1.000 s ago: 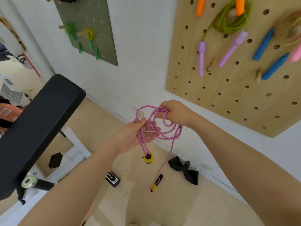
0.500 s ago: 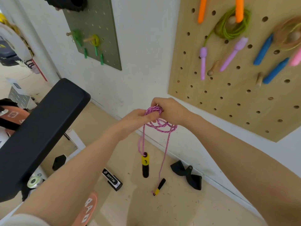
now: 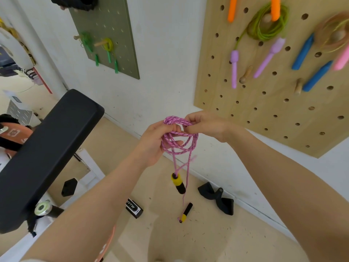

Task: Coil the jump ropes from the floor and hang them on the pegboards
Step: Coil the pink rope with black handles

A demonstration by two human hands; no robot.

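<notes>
A pink braided jump rope (image 3: 179, 138) hangs in several loops between my hands in front of the wall. My left hand (image 3: 154, 142) has its fingers curled through the loops from the left. My right hand (image 3: 204, 124) pinches the top of the coil from the right. Two black and yellow handles dangle below on loose ends: the nearer handle (image 3: 178, 183) and the lower handle (image 3: 186, 212), just above the floor. The wooden pegboard (image 3: 264, 110) is up right, with several coiled ropes hung on it and a bare wooden peg (image 3: 245, 74). A green pegboard (image 3: 120, 59) hangs farther left.
A black padded bench (image 3: 49, 148) juts in from the left at arm height. On the floor lie a black strap (image 3: 217, 200) by the wall and a small black box with white lettering (image 3: 134, 208). A white baseboard runs along the wall.
The coil has grown tighter and my hands have come closer together. The nearer handle has been drawn up and the lower handle dangles just above the floor.
</notes>
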